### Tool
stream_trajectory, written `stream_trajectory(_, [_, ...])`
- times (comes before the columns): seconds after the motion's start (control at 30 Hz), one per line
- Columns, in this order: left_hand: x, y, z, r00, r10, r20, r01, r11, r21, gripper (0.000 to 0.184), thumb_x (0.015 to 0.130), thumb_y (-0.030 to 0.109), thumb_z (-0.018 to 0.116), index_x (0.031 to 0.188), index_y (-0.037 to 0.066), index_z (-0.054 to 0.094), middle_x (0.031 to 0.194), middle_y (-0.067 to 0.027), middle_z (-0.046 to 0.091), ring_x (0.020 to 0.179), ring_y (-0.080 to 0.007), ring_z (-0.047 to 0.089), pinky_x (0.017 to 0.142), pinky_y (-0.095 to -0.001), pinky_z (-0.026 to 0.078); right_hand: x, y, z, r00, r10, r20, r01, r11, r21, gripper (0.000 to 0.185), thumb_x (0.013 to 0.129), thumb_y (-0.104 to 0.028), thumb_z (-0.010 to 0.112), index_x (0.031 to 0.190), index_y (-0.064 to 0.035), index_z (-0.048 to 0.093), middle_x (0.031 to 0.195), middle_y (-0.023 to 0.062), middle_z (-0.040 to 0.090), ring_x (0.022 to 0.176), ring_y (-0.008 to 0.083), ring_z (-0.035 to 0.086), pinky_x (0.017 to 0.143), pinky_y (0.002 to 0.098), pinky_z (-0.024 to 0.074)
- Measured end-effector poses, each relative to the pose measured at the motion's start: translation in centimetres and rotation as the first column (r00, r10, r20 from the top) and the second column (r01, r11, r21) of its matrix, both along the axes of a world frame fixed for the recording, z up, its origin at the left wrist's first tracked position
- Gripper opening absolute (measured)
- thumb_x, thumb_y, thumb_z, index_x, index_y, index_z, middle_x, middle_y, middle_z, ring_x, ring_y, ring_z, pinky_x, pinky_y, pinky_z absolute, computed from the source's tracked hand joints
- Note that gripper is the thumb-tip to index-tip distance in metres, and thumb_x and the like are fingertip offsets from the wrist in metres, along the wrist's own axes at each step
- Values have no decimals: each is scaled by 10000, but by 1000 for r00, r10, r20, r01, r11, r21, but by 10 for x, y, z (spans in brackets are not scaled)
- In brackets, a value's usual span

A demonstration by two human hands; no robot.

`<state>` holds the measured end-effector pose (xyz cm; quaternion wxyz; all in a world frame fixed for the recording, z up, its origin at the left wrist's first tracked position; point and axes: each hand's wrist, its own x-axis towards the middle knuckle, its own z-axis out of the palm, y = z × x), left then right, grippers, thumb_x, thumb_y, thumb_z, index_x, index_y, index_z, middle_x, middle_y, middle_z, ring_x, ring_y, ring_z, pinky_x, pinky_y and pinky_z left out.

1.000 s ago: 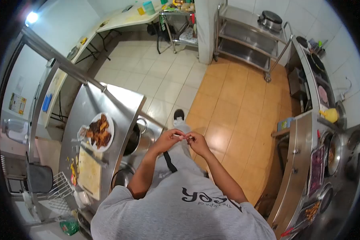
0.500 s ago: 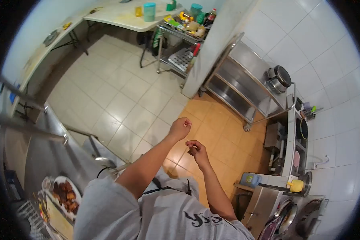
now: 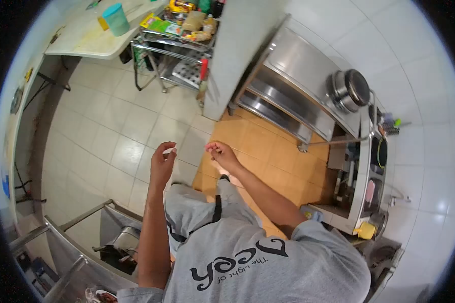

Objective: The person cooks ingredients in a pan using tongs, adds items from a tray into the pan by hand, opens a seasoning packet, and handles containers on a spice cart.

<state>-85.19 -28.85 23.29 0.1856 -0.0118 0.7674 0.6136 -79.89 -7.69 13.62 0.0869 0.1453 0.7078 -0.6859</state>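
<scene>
My left hand (image 3: 164,160) is raised in front of me over the pale floor tiles, its fingers curled with the tips near each other. Whether something small is between them is too small to tell. To its right, apart from it, my right hand (image 3: 221,152) hovers near the border of the orange tiles (image 3: 255,132), fingers loosely bent and nothing visible in them. Neither hand touches any surface. Below them are my grey trousers and the grey shirt (image 3: 258,257) with black lettering.
A small trolley (image 3: 174,43) with packets stands beside a white table (image 3: 86,38). Past a wall edge is a steel cart (image 3: 303,60) bearing pots (image 3: 350,90). Steel counter frames (image 3: 76,247) are at lower left; a yellow jug (image 3: 366,231) is at right.
My hands, close together a second ago, have moved apart. The view has turned and moved forward; the trolley and cart look nearer, and the plate of food has slid almost out at the bottom left.
</scene>
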Motion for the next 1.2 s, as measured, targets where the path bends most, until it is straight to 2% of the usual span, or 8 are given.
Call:
stream_trajectory(0.2, [-117, -81, 12, 969, 246, 9, -246, 964, 97, 267, 863, 236, 572, 1077, 78, 555, 1071, -25, 574, 875, -128, 573, 758, -277, 433, -181, -44, 53, 976, 197, -93, -191, 980, 61, 171, 878, -95, 504, 1016, -35, 585, 946, 32, 598, 739, 86, 536, 659, 234, 469])
stream_trajectory(0.3, [-196, -104, 10, 961, 274, 49, -278, 945, 170, 310, 859, 334, 574, 1081, 118, 550, 1113, -35, 556, 951, -169, 556, 828, -341, 432, -250, -74, 48, 987, 115, -110, -113, 993, 27, 163, 883, -96, 508, 1016, -42, 584, 965, 27, 592, 742, 81, 536, 661, 229, 470])
stream_trajectory(0.4, [-274, -123, 24, 977, 207, 46, -212, 956, 205, 315, 862, 339, 568, 1085, 117, 549, 1125, -44, 553, 970, -180, 543, 855, -356, 419, -295, -106, 39, 992, -98, -73, 91, 991, -93, 157, 880, -90, 502, 1001, -37, 585, 961, 32, 598, 703, 83, 553, 642, 237, 489])
stream_trajectory(0.5, [-353, -135, 40, 990, 131, 46, -138, 964, 228, 325, 876, 341, 547, 1103, 109, 539, 1127, -45, 554, 969, -177, 539, 859, -346, 412, -337, -112, 41, 991, -134, -31, 127, 977, -169, 160, 889, -85, 491, 1018, -40, 574, 999, 31, 583, 729, 76, 541, 660, 232, 494])
stream_trajectory(0.63, [-447, -118, 44, 997, 22, 67, -38, 969, 243, 334, 888, 346, 525, 1112, 98, 525, 1117, -39, 557, 966, -174, 536, 861, -346, 406, -377, -79, 58, 952, -291, -95, 280, 953, -112, 182, 891, -89, 506, 1059, -38, 552, 1022, 27, 578, 743, 86, 542, 688, 232, 477])
stream_trajectory(0.97, [-588, -23, 46, 987, -159, 33, 149, 968, 202, 376, 873, 366, 546, 1114, 80, 505, 1089, -45, 558, 931, -159, 541, 839, -330, 420, -510, 11, 105, 943, -260, -210, 229, 960, -161, 289, 885, -105, 540, 1163, -46, 485, 1118, 32, 551, 851, 86, 535, 755, 258, 475])
stream_trajectory(1.1, [-641, 2, 50, 975, -222, -3, 219, 956, 195, 378, 866, 302, 587, 1125, 43, 494, 1032, -41, 562, 872, -101, 511, 784, -258, 405, -619, 42, 115, 835, -359, -417, 394, 919, -2, 430, 837, -128, 608, 1234, -92, 445, 1205, 69, 481, 890, 131, 554, 768, 283, 492])
stream_trajectory(1.2, [-676, 26, 54, 976, -215, -43, 219, 955, 200, 340, 866, 221, 593, 1127, 26, 494, 1044, -66, 564, 897, -118, 504, 817, -266, 397, -679, 89, 165, 773, -248, -584, 462, 851, 250, 415, 794, -110, 640, 1186, -100, 502, 1194, 89, 477, 884, 166, 562, 761, 304, 497])
